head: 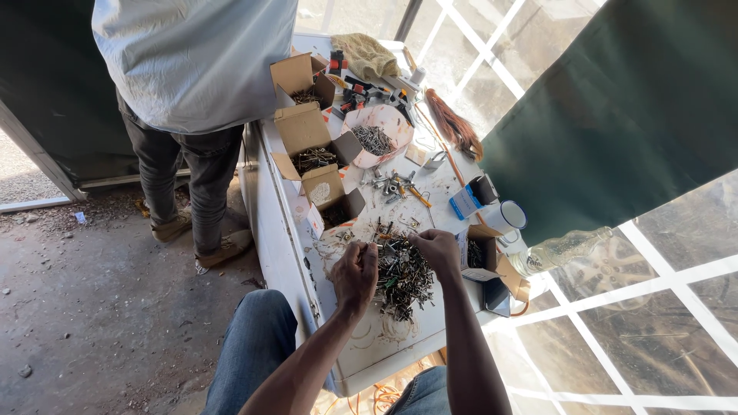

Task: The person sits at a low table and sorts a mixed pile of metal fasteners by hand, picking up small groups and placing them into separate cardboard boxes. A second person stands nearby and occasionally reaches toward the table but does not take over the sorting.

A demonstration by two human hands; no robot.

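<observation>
Both hands are down over the dark heap of mixed metal screws and small fittings (401, 275), which lies near the front edge of the scuffed white desk (277, 201). The left hand (355, 274) is curled at the heap's left side, knuckles up, fingers folded under; whether that grip has caught a piece I cannot tell. The right hand (438, 247) hovers at the far right of the heap, fingertips pinched close together as if on something small, but the piece itself is too tiny to make out.

To my eye this is picking through the pile, and it goes best with one piece pinched at a time, lifted clear so tangled neighbours don't drag toward the front edge.

Along the left edge sit three open brown cardboard boxes of fasteners (315, 146), with a round pale tub of nails (377, 132) just beyond them. A white enamel mug (507, 216) stands at the right edge, near a small open cardboard box (484, 261).

A second person in a pale grey shirt (192, 54) stands at the far left corner, cut off above the waist. The clutter at the far end is too jumbled to name.
</observation>
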